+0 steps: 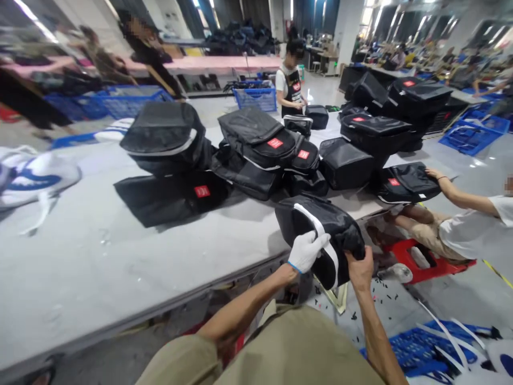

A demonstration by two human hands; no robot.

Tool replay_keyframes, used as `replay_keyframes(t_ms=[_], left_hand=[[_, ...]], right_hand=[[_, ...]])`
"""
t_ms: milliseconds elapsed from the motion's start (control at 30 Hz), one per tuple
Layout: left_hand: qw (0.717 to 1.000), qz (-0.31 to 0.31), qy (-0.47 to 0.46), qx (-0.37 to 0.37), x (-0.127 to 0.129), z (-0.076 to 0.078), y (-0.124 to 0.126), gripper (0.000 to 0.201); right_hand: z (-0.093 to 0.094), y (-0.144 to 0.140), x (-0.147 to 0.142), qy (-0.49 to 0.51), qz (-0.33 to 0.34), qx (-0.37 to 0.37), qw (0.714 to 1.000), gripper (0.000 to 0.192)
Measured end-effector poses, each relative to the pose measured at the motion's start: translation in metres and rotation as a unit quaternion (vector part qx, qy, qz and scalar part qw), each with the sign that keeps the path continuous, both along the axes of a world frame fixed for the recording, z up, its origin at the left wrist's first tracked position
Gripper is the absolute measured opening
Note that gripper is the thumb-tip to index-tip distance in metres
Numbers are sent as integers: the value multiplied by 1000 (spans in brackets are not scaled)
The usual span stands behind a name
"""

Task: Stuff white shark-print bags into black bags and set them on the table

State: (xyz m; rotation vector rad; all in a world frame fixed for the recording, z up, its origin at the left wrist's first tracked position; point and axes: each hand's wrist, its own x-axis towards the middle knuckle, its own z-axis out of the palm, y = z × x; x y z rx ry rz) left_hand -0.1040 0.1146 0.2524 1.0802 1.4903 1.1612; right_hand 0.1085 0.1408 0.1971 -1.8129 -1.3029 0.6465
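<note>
- While both hands grip, left hand [305,251] (gloved) and right hand [359,267] clamp fingers around the black bag [320,230] at the bench [120,256] edge.
- Turning it needs steady support.

Both forearms rise from the lower edge of the view and converge on the black bag [320,235] held at the desk [120,256] edge. The left hand [306,250], in a white glove, lies palm-down on the bag's near face, fingers spread over it. The right hand [360,267], bare, grips the bag's lower right corner, fingers curled around it. Both elbows are bent, wrists raised.
</note>
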Motion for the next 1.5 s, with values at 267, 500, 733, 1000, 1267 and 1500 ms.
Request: replay_keyframes(t_ms=[267,500,733,1000,1267,1500], left_hand=[[912,210,248,250,-65,-7,-32,36],[898,129,285,309,-75,-35,3,56],[918,188,176,301,-51,-92,-5,32],[953,222,87,189,-49,-79,-12,25],[907,35,410,92,-37,-4,-18,15],[844,-151,513,44,-56,-23,-4,20]], right_hand=[[37,30,-17,-89,80,23,992,68],[54,43,-24,-115,91,25,989,68],[66,51,-25,-250,135,19,959,50],[71,48,-48,-339,150,27,928,38],[90,61,-100,-398,175,33,900,32],[98,106,-118,-437,231,56,868,36]])
